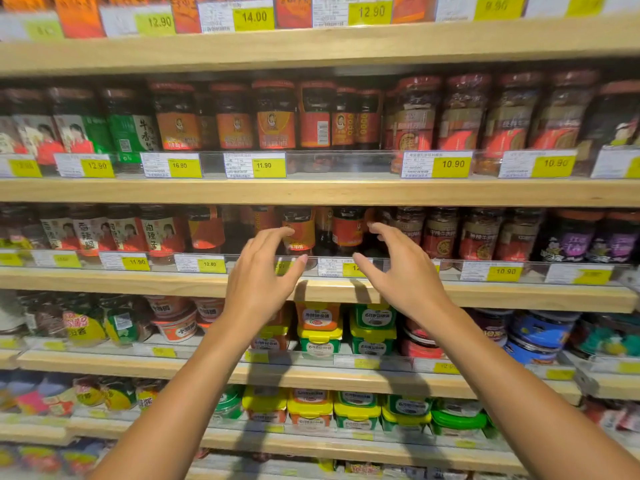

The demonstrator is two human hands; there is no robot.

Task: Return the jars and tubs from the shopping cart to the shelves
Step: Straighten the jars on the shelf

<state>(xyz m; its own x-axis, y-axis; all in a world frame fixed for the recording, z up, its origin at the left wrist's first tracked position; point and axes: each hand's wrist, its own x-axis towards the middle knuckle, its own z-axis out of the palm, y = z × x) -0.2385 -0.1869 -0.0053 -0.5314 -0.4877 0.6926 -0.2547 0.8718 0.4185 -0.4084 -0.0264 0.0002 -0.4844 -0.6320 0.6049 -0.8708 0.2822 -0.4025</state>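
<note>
Both forearms up from near edge. Left hand [263,275] and right hand [398,268] half-curled, open, empty, flanking two orange-label jars [299,230] on middle shelf [138,282]. Cart out of view. Risk: clipping jars, toppling row over clear rail [450,268].

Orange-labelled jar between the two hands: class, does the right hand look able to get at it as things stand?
Probably yes: the right hand is open just beside the orange-labelled jar, nothing between them; only the low clear shelf rail fronts it.
</note>
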